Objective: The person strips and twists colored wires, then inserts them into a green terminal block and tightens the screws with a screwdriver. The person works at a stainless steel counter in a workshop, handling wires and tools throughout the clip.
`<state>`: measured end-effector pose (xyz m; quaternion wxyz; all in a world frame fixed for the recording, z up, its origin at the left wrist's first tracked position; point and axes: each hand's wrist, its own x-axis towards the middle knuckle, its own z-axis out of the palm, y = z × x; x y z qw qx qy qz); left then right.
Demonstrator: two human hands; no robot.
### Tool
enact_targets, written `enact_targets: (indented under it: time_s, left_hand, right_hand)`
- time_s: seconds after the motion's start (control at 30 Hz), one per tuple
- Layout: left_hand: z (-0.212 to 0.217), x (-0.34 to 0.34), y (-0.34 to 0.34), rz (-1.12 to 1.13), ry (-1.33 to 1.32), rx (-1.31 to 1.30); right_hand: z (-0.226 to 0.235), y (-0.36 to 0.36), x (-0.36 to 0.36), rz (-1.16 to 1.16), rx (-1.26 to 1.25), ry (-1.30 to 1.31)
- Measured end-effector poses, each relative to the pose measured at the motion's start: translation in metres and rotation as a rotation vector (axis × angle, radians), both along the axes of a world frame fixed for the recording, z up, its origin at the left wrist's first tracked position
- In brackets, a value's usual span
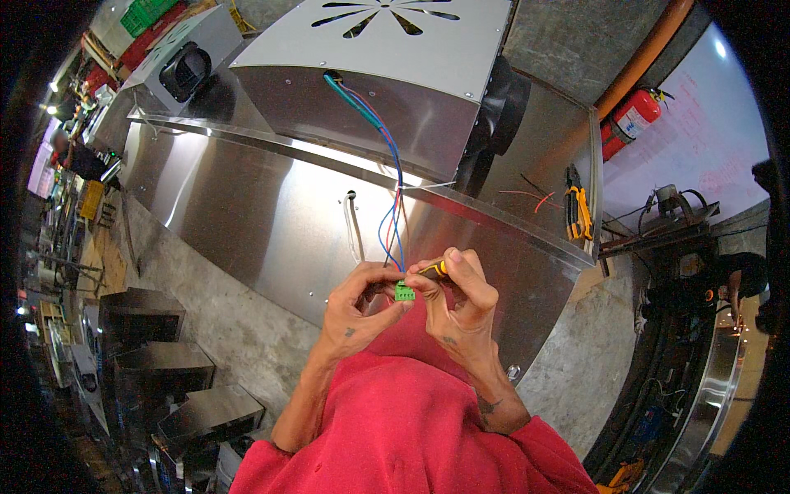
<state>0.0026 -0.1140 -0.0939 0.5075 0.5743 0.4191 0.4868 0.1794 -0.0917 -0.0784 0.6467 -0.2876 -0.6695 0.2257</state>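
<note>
Red shirt: the cloth (403,412) fills the near edge, between the forearms.
Left hand: the person's left hand (358,305) comes up from the lower left, wrist bent inward, its thumb and index finger pinching the green connector (404,291).
Right hand: the right hand (462,305) rises from the lower right, knuckles up, fingers pressed around a small yellow-and-black tool (434,269).
Green connector: it sits between the two hands, in front of the chest; its row of openings faces the wearer, and its long axis runs left to right.
Tool: it lies nearly crosswise, the yellow end to the right and slightly raised; the fingers hide its tip.
Wires: blue and red wires (395,222) run away from the connector's far side; fingers partly cover the join.
Steel front panel: beyond the hands, a shiny panel (263,214) has a hole with a white cable (352,222) hanging out.
Floor, left: dark steel boxes (164,362) stand in a row.
Desk: its steel top (547,140) carries orange-and-black pliers (578,206) and red wire scraps (539,200) at the right.
Steel housing: a large housing (362,115) stands there, the wires entering its near face.
Far right: a red fire extinguisher (632,123) is beside a whiteboard (708,132).
</note>
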Motion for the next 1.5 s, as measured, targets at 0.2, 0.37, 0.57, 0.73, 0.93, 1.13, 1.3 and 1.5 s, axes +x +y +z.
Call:
enact_targets:
  time_s: [0.2, 0.37, 0.57, 0.73, 0.93, 1.13, 1.3, 1.5]
  left_hand:
    - [0.0, 0.002, 0.0, 0.007, -0.013, 0.025]
    - [0.0, 0.001, -0.001, 0.001, 0.007, 0.021]
    - [0.009, 0.001, -0.006, -0.025, 0.075, -0.068]
    - [0.012, 0.005, -0.005, -0.003, 0.073, 0.0]
    - [0.004, 0.003, -0.002, 0.001, -0.236, -0.132]
    - [0.015, 0.012, 0.01, 0.097, -0.269, -0.264]
    - [0.016, 0.014, 0.013, 0.103, -0.268, -0.255]
    - [0.016, 0.016, 0.013, 0.147, -0.24, -0.255]
  right_hand:
    - [-0.002, -0.002, 0.0, -0.031, -0.026, -0.022]
    - [-0.001, -0.008, 0.001, -0.075, -0.117, -0.101]
    - [0.002, -0.003, 0.003, -0.025, -0.347, 0.229]
    - [-0.002, -0.022, 0.009, 0.103, -0.791, 0.155]
    - [-0.022, -0.03, 0.008, 0.287, -0.889, 0.247]
    - [-0.02, -0.029, 0.008, 0.302, -0.859, 0.272]
    - [-0.015, -0.032, 0.008, 0.27, -0.894, 0.26]
    - [-0.014, -0.032, 0.01, 0.222, -0.889, 0.19]
